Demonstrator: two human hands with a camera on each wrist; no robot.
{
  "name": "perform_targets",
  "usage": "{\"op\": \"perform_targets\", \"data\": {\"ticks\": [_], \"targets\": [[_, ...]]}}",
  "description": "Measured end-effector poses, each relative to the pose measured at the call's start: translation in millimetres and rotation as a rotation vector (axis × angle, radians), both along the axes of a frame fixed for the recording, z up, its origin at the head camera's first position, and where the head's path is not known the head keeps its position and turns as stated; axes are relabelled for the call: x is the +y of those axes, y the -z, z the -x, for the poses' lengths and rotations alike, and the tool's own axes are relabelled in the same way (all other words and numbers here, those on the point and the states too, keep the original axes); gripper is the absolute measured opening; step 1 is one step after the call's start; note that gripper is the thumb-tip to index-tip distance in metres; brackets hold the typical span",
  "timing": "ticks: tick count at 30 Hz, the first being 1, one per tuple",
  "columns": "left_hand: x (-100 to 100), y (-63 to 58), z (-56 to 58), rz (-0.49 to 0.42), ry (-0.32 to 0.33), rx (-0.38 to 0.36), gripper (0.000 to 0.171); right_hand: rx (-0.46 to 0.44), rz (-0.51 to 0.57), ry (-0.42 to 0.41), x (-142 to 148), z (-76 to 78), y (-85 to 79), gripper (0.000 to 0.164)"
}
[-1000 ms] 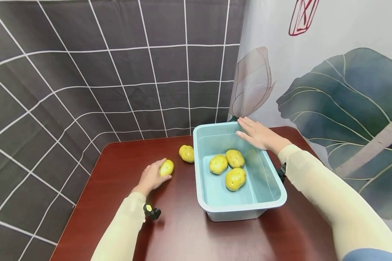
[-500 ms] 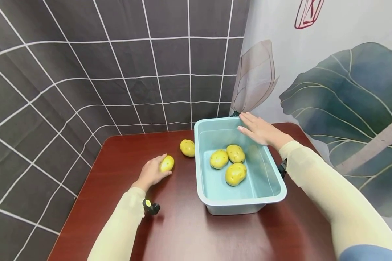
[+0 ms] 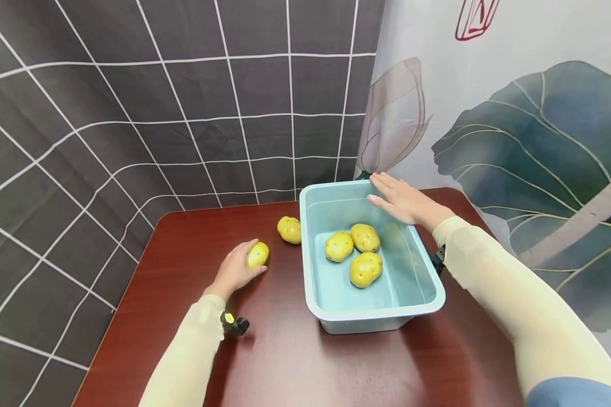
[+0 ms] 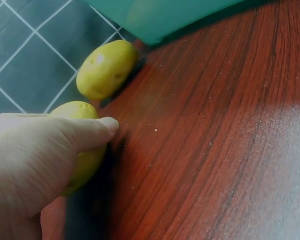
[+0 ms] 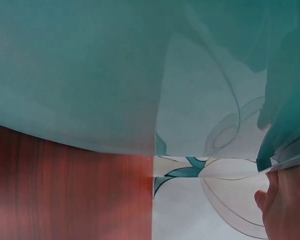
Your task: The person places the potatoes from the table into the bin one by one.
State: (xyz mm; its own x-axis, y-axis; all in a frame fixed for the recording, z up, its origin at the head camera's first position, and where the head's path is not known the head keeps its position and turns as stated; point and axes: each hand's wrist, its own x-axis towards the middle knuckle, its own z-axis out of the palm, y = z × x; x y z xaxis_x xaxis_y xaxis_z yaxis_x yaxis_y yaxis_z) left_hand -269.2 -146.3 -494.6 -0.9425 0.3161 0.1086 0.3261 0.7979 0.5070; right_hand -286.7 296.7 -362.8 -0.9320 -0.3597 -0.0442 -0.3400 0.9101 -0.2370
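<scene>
My left hand (image 3: pixel 234 270) grips a yellow potato (image 3: pixel 258 255) on the left of the table, thumb on the near side. In the left wrist view the thumb lies across this potato (image 4: pixel 86 167) and partly hides it. A second potato (image 3: pixel 289 230) lies farther back, close beside the pale blue bin (image 3: pixel 377 316). Inside the bin are three more potatoes (image 3: pixel 365 269), grouped on its floor. My right hand (image 3: pixel 402 200) rests at the bin's far right corner with straight fingers. In the right wrist view, that hand (image 5: pixel 287 202) appears at the lower right against the rim.
The reddish-brown wooden table (image 3: pixel 183 237) carries everything. A dark gridded curtain (image 3: pixel 193 113) hangs behind and to the left. On the right hangs a white curtain (image 3: pixel 417 34) with a large leaf print. The bin's walls rise well above the potatoes inside.
The head view has shifted slightly. My left hand keeps its hold on the potato, and my right hand stays at the bin's corner; neither visibly moves on the table.
</scene>
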Motion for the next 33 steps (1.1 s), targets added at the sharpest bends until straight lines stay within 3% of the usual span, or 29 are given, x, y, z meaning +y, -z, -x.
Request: {"op": "perform_targets", "data": {"ticks": [10, 18, 27, 33], "targets": [[3, 8.4, -0.4, -0.059, 0.013, 0.092, 0.073, 0.005, -0.005, -0.008, 0, 0.4, 2.0, 0.077], [3, 11.2, -0.7, -0.081, 0.019, 0.106, 0.073, -0.008, 0.002, -0.001, 0, 0.4, 0.9, 0.078], [7, 7.9, -6.8, -0.107, 0.030, 0.090, 0.074, -0.008, 0.011, 0.002, 1, -1.9, 1.3, 0.077], [10, 3.8, -10.7, -0.134, 0.030, 0.129, 0.072, 0.002, 0.006, -0.001, 1, -1.7, 0.6, 0.078]]}}
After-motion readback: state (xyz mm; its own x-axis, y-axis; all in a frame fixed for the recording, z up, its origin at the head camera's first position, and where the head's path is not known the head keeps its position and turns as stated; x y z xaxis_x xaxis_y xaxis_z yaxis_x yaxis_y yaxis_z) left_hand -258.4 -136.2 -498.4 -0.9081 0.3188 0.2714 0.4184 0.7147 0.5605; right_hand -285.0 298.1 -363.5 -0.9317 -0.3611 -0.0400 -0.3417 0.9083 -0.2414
